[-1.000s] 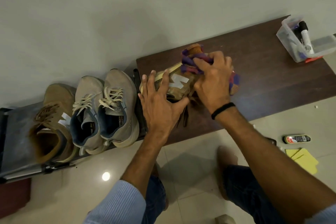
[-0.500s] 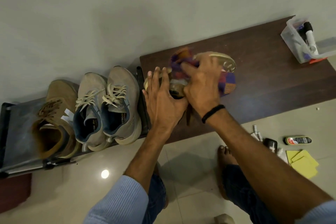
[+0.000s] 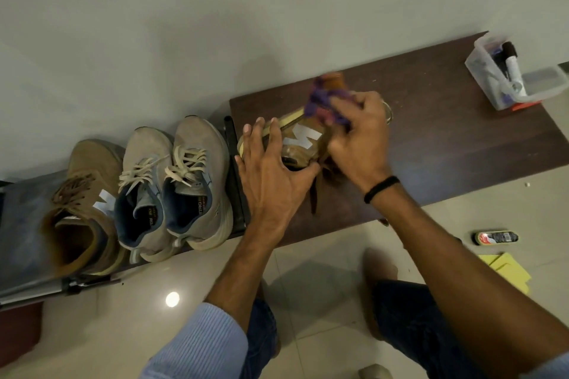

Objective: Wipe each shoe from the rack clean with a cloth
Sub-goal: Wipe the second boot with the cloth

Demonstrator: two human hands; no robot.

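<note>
The tan suede sneaker with a white logo (image 3: 300, 141) is lying on its side, logo up, on the dark brown wooden bench top (image 3: 446, 138), just right of the metal shoe rack (image 3: 18, 224). The left hand (image 3: 271, 169) is pressing its near end with straight, spread fingers. The right hand (image 3: 360, 138) is bunching the purple checked cloth (image 3: 323, 101) in curled fingers and rubbing the far end. The 2 hands are working apart.

To wipe well, the left hand should be bracing firmly so the shoe is not sliding. The cloth should be travelling in short strokes, reaching the pale sole edge and skirting the dangling brown laces (image 3: 314, 194). A matching tan sneaker (image 3: 80, 209) and 2 grey lace-up sneakers (image 3: 172, 188) are standing on the rack.
</note>
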